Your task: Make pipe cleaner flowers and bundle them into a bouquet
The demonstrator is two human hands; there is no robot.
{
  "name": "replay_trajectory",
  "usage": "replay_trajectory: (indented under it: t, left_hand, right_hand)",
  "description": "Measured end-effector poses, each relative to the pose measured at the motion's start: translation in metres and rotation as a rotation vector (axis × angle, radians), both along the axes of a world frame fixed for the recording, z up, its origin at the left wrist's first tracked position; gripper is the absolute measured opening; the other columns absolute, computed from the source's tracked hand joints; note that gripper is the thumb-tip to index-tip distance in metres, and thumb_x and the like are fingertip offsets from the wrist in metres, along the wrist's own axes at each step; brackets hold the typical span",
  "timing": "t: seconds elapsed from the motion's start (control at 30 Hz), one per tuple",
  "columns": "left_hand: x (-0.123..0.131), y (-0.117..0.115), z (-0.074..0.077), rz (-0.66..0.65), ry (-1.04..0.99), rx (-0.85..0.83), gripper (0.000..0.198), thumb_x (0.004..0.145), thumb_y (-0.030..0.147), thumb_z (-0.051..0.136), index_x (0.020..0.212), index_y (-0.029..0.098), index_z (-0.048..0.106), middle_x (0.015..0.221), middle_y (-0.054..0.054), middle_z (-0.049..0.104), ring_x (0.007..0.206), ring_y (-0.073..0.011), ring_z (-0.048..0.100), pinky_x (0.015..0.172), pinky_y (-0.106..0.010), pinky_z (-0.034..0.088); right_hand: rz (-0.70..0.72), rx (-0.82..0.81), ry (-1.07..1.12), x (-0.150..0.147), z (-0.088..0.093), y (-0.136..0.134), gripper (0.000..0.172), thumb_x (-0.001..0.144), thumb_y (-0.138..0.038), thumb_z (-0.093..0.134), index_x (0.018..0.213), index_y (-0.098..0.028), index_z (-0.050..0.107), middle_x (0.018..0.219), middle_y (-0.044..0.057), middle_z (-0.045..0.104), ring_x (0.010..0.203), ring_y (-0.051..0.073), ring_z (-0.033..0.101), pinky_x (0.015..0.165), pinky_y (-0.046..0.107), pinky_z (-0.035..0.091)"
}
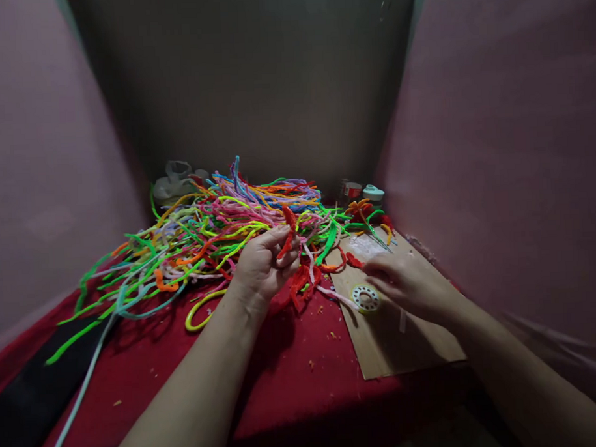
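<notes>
My left hand is closed around a red pipe cleaner that sticks up from my fingers, in front of a big heap of coloured pipe cleaners. Bent red pieces lie just below that hand. My right hand rests low over a brown cardboard sheet, its fingers blurred, beside a small roll of tape with a yellow rim. I cannot make out whether the right hand holds anything.
A red cloth covers the table, with a black strip at the left. A clear plastic item stands behind the heap. Small containers stand at the back right. Pink walls close in on both sides.
</notes>
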State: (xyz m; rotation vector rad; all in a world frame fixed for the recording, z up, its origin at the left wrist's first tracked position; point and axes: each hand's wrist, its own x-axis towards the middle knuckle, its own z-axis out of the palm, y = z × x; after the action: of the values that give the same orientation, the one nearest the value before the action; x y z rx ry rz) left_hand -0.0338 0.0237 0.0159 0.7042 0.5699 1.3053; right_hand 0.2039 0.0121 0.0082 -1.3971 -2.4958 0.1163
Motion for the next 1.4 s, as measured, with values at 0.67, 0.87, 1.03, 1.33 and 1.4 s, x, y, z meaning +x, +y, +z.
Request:
replay_trajectory:
  t: [0.67, 0.87, 1.03, 1.33, 1.4]
  left_hand:
    - [0.001, 0.001, -0.005, 0.045, 0.063, 0.0, 0.007, 0.071, 0.015, 0.056, 0.067, 0.015, 0.05, 0.05, 0.005, 0.047, 0.031, -0.0026, 0.032, 0.032, -0.015, 0.028]
    - [0.012, -0.005, -0.006, 0.106, 0.214, 0.029, 0.015, 0.066, 0.017, 0.066, 0.068, 0.015, 0.051, 0.05, 0.007, 0.046, 0.033, -0.0013, 0.034, 0.034, -0.013, 0.027]
    - [0.021, -0.009, -0.004, 0.158, 0.358, 0.044, 0.018, 0.066, 0.023, 0.066, 0.066, 0.017, 0.05, 0.046, 0.007, 0.045, 0.032, -0.0037, 0.037, 0.032, -0.014, 0.025]
    - [0.03, -0.013, -0.004, 0.219, 0.797, 0.15, 0.02, 0.074, 0.022, 0.056, 0.059, 0.017, 0.045, 0.037, 0.008, 0.041, 0.029, -0.0048, 0.034, 0.029, -0.015, 0.024]
    - [0.032, -0.014, -0.003, 0.228, 0.844, 0.142, 0.019, 0.075, 0.02, 0.054, 0.059, 0.017, 0.045, 0.038, 0.007, 0.042, 0.03, -0.0043, 0.035, 0.03, -0.014, 0.025]
  right_hand:
    - [-0.308, -0.057, 0.177, -0.071, -0.008, 0.061, 0.02, 0.071, -0.017, 0.053, 0.087, -0.012, 0.064, 0.083, 0.014, 0.067, 0.08, 0.024, 0.062, 0.061, 0.027, 0.041]
    - [-0.141, -0.271, 0.968, -0.047, 0.004, 0.063, 0.018, 0.07, -0.03, 0.056, 0.078, -0.014, 0.059, 0.057, -0.001, 0.057, 0.045, 0.01, 0.05, 0.042, 0.022, 0.035]
    - [0.052, -0.534, 1.407, -0.058, 0.002, 0.05, 0.013, 0.061, -0.022, 0.065, 0.068, -0.016, 0.056, 0.052, -0.005, 0.054, 0.039, 0.006, 0.044, 0.037, 0.019, 0.031]
    - [0.077, -0.272, 1.28, -0.063, -0.011, 0.033, 0.006, 0.072, -0.019, 0.058, 0.069, -0.015, 0.055, 0.052, -0.005, 0.054, 0.041, 0.005, 0.043, 0.037, 0.017, 0.033]
    - [0.062, -0.256, 1.252, -0.061, -0.011, 0.03, 0.005, 0.072, -0.019, 0.057, 0.069, -0.016, 0.055, 0.053, -0.005, 0.053, 0.042, 0.006, 0.044, 0.037, 0.017, 0.033]
